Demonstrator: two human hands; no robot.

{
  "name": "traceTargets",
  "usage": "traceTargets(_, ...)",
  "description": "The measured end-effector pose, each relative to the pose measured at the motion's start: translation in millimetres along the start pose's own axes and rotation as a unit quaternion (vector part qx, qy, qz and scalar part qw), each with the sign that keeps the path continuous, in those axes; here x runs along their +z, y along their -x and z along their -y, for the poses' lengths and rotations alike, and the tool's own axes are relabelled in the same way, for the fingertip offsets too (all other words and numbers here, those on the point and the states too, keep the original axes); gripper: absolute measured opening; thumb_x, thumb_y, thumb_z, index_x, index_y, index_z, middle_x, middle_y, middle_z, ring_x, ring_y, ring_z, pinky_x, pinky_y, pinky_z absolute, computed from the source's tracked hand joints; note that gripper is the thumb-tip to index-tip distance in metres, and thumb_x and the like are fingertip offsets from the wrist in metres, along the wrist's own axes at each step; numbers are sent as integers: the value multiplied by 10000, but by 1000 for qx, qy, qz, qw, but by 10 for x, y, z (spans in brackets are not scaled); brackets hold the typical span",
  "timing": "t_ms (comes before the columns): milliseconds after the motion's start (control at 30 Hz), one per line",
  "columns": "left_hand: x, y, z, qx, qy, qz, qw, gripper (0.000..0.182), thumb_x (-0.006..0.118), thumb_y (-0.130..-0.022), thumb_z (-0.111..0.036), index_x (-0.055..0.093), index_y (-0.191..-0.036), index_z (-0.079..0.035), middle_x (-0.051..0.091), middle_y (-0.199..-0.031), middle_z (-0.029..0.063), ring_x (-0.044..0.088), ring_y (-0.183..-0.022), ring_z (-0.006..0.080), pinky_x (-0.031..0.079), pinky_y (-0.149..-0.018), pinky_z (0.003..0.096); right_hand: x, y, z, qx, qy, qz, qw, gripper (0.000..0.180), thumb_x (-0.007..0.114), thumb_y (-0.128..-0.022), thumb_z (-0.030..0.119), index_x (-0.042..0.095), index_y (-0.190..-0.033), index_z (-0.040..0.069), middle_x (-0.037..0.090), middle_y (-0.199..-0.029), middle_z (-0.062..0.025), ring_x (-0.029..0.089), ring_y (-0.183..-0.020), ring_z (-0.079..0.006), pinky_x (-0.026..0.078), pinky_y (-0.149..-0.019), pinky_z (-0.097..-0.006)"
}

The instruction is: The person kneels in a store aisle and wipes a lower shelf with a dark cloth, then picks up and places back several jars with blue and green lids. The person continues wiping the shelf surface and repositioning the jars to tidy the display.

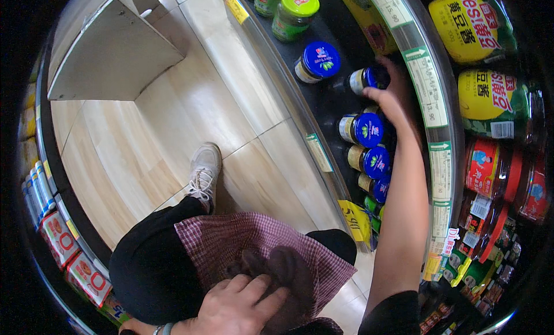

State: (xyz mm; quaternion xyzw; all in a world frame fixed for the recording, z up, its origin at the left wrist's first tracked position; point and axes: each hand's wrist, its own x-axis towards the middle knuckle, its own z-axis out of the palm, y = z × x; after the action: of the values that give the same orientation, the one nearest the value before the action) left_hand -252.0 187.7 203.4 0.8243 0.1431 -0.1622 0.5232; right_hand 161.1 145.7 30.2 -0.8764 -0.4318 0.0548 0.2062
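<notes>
My right hand (391, 99) reaches into the low shelf with its thumb and fingers around a small glass jar (357, 81) with a blue lid. The jar is tilted, and part of its lid lies behind the fingers. Closer to the shelf front stands another blue-lidded jar (321, 60). Several more, among them one jar (368, 130) just below my hand, form a row beside my forearm. My left hand (242, 302) lies on my lap, fingers slightly apart, against a dark brown patch (290, 274) on a red-and-white checked apron (216, 235).
Green-lidded jars (296, 15) stand further along the low shelf (298, 101). Above it, an upper shelf edge (426, 93) with price tags carries large yellow-labelled jars (489, 95) and red-labelled jars (487, 166). A white panel (117, 54) rises from the wood-look floor (173, 118). Packaged goods (86, 274) line the left.
</notes>
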Motion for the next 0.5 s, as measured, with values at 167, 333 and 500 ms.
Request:
traceTargets(167, -1, -10, 4, 6, -1, 4, 1000, 659, 783, -619, -321, 618, -1186, -28, 558, -1144, 185, 549, -987, 360, 478, -855, 446, -44, 139, 257, 7, -173, 104, 979, 813, 740, -602, -2, 475, -1365, 83, 509, -1323, -143, 471, -1249, -274, 338, -1088, -344)
traceTargets(333, 8, 8, -16, 3, 6, 13, 1000, 677, 788, -603, -320, 616, -1189, -27, 558, -1148, 179, 549, -984, 345, 481, -846, 441, -61, 182, 367, 48, -217, 102, 970, 789, 749, -600, -18, 506, -1343, 84, 523, -1296, -139, 482, -1236, -267, 349, -1079, -346)
traceTargets(500, -13, 7, -28, 12, 10, 35, 999, 705, 800, -571, -292, 612, -1196, -23, 554, -1164, 175, 547, -994, 338, 483, -851, 442, -87, 221, 471, 66, -194, 112, 972, 794, 774, -598, -18, 509, -1339, 87, 529, -1303, -135, 509, -1213, -272, 377, -1062, -356)
